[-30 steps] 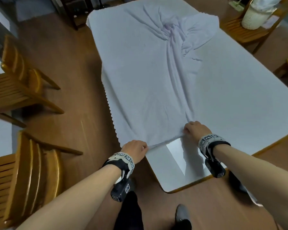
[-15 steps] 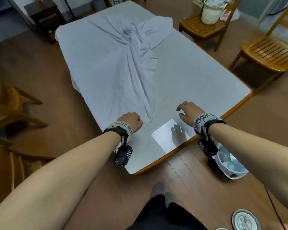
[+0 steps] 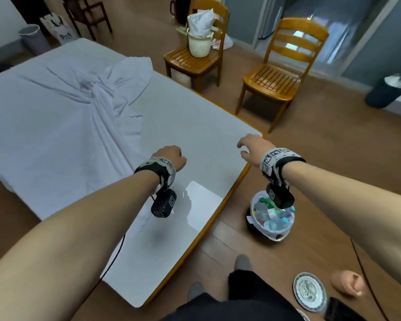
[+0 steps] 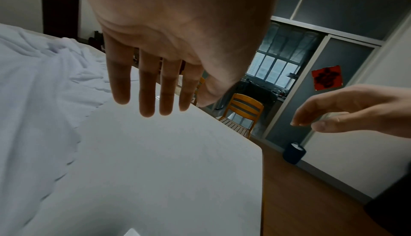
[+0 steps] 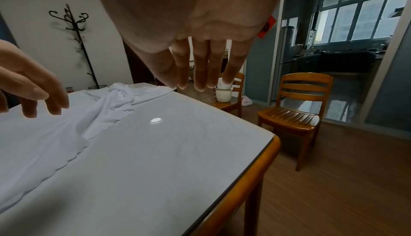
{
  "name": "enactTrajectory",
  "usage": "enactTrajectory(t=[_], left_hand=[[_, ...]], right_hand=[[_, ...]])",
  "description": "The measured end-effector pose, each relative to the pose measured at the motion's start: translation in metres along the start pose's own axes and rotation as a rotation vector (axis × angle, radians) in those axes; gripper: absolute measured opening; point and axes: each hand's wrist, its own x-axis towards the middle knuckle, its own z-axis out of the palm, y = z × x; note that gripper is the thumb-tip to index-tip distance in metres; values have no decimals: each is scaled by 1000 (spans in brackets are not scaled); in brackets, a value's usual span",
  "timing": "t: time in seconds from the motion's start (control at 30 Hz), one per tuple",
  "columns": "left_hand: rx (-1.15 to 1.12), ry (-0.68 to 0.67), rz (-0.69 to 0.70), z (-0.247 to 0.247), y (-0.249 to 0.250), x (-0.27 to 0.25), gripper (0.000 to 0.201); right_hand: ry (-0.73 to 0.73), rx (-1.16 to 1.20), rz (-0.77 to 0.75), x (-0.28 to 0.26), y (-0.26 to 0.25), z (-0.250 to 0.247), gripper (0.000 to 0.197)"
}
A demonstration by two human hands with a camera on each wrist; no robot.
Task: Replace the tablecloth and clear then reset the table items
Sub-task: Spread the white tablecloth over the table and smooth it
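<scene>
The white tablecloth (image 3: 56, 126) is lying bunched over the table's (image 3: 195, 144) far-left half, leaving its near-right corner bare, while the left hand (image 3: 170, 158) and right hand (image 3: 252, 147) are hovering empty with fingers loosely spread, so spreading and resetting appear outstanding.

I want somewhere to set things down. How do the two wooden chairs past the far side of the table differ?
The left chair carries a white basket stuffed with white cloth on its seat; the right chair has a bare slatted seat. The left chair stands farther off from the person, the right chair nearer. Both are the same orange-brown wood with slatted backs, and both stand clear of the table.
</scene>
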Motion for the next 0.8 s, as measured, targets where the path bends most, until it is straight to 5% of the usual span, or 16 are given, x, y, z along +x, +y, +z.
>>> enactTrajectory(t=[0.4,0.8], left_hand=[[-4,51,-164,-41,64,117,36],[-82,85,-364,-82,49,179,31]], right_hand=[[-79,-22,-114,145,93,-40,32],[-173,21,-293,276,78,-52,33]])
